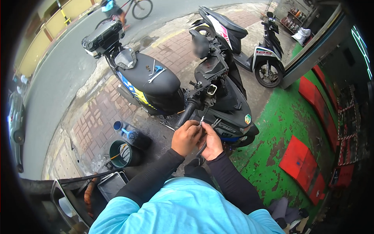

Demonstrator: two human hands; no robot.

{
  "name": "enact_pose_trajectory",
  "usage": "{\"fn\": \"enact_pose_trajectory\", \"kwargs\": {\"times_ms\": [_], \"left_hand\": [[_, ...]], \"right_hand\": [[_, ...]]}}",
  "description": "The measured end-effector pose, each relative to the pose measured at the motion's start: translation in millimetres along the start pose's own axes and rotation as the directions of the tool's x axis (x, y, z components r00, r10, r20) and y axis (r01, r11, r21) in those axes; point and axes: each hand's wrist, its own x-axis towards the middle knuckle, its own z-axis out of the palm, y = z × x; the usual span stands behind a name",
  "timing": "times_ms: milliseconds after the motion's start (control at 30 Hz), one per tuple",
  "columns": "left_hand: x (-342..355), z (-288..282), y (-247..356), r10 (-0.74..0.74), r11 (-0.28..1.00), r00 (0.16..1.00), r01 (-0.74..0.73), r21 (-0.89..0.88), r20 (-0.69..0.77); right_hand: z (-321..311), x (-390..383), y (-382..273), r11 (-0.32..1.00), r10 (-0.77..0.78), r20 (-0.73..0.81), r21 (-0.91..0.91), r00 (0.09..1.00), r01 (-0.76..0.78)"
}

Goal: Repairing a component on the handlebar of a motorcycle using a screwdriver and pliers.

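Observation:
My left hand (186,137) and right hand (211,141) are together at the dark scooter's front panel (230,115), just below the black handlebar grip (184,119). Fingers of both pinch a small silver fitting (202,121) at the end of a thin line hanging from the handlebar controls. A black hose or cable runs down under my right hand. Above the grip is an opened metal housing (212,89) with a light rim. On the scooter's black seat (159,87) lie wrenches (157,76), a blue-handled tool (158,68) and small brass-coloured pieces (148,68).
A green bucket (113,156) and blue-topped dark container (138,138) stand lower left, near a metal tray (110,184). A second scooter (268,66) stands behind. Red ramps (296,157) lie on green floor at right. A person's legs (282,210) show lower right. A cyclist (113,9) is on the road.

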Motion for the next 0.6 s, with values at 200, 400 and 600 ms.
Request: {"fn": "enact_pose_trajectory", "kwargs": {"times_ms": [200,400,600], "left_hand": [[8,14,2,-0.093,0.993,0.992,0.099,0.063,-0.086],[13,20,6,-0.101,0.984,0.992,0.111,0.141,-0.075],[17,27,4,-0.111,0.978,0.992,0.12,0.169,-0.062]], "right_hand": [[-7,26,-19,0.992,0.117,0.09,-0.059,0.989,-0.112],[-8,37,-22,0.99,0.144,0.091,-0.003,0.985,-0.144],[-12,46,-25,0.984,0.168,0.111,0.036,0.98,-0.172]]}}
